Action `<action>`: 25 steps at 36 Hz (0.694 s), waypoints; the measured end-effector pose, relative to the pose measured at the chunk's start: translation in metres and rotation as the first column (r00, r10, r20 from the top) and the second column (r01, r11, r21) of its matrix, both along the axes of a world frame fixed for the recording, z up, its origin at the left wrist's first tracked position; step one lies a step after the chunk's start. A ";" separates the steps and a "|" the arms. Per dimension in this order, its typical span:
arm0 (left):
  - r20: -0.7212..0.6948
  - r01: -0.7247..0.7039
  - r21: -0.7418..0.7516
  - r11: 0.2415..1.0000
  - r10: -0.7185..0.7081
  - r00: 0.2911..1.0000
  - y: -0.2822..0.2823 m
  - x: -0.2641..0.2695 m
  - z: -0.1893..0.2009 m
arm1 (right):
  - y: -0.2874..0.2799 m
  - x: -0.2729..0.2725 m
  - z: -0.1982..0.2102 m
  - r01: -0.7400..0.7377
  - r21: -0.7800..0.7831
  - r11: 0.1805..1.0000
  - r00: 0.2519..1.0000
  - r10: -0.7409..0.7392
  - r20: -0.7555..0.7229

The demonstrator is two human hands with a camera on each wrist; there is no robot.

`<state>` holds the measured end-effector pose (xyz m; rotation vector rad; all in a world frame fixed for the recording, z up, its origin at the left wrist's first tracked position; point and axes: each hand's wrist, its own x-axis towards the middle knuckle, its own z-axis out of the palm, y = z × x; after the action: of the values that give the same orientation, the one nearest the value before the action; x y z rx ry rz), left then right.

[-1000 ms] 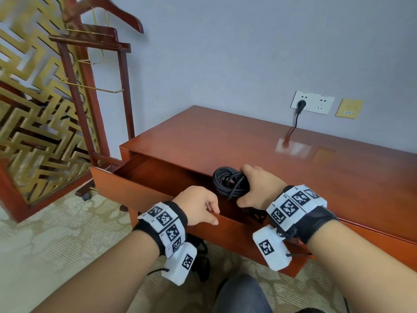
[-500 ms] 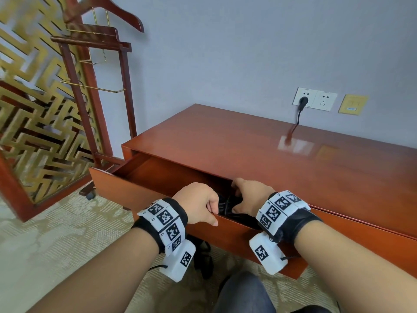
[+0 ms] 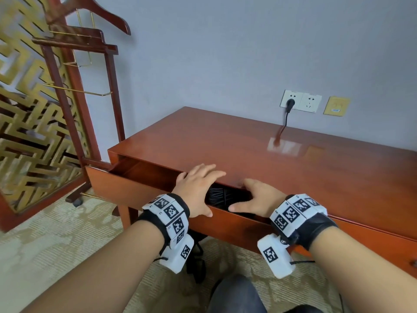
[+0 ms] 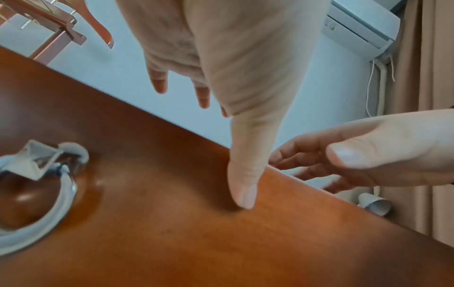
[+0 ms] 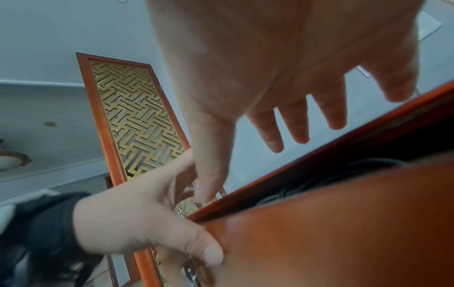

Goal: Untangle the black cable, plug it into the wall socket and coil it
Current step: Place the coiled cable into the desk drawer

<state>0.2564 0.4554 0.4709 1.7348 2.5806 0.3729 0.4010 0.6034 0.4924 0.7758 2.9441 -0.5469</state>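
Note:
The coiled black cable [image 3: 222,196] lies inside the open drawer [image 3: 144,193] of the red-brown desk, seen between my two hands. Its plug [image 3: 290,102] sits in the left white wall socket [image 3: 291,99], and the cord drops behind the desk. My left hand [image 3: 198,188] lies over the drawer front with fingers straight; in the left wrist view its thumb [image 4: 242,190] presses the drawer face. My right hand [image 3: 257,198] reaches over the drawer with fingers extended toward the desk top and holds nothing. The cable [image 5: 319,180] shows dimly inside the drawer in the right wrist view.
The desk top [image 3: 248,150] is glossy. A wooden valet stand [image 3: 74,91] and a gold lattice screen [image 3: 24,123] stand to the left. A yellow wall plate [image 3: 336,106] is right of the sockets. A metal ring handle [image 4: 36,184] hangs on the drawer face.
My right hand lowered the coiled cable into the drawer and let it go. My left hand released its grip on the drawer front. Both hands now lie with fingers straight.

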 end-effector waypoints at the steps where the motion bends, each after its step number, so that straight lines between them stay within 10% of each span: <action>1: -0.008 -0.008 -0.017 1.000 0.008 1.000 0.004 0.001 0.001 | 0.001 -0.001 -0.004 -0.006 -0.009 1.000 1.000 0.006 0.027; 9: -0.011 0.037 -0.280 0.959 -0.042 0.999 0.044 0.007 0.005 | 0.005 -0.004 -0.018 0.073 0.191 0.979 0.981 -0.106 0.165; 25: 0.008 0.087 -0.097 0.991 -0.087 0.996 0.079 0.007 -0.009 | 0.029 -0.017 -0.020 0.062 0.246 0.967 0.984 -0.101 0.146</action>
<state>0.2634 0.5348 0.4617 1.8037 2.4651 0.2445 0.3840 0.6319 0.4722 0.9192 2.8728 -0.1232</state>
